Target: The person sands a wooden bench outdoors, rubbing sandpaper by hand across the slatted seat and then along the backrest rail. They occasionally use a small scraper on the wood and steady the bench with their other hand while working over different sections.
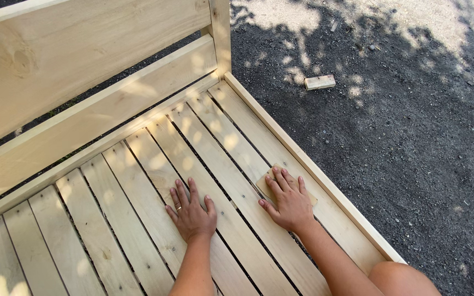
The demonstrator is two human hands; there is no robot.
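My right hand [287,200] lies flat on a tan sheet of sandpaper [265,183], pressing it onto a slat of a pale wooden bench seat [138,219] close to its right rail. Most of the sandpaper is hidden under the palm. My left hand [190,211] rests flat on the slats a little to the left, fingers spread, holding nothing; a ring shows on one finger.
The bench's backrest boards [83,66] rise at the upper left, with a corner post [220,33]. The side rail [314,170] runs along the seat's right edge. Dark gravel ground [412,137] lies to the right, with a small wood offcut [320,82] on it. My knee [401,279] shows at the bottom right.
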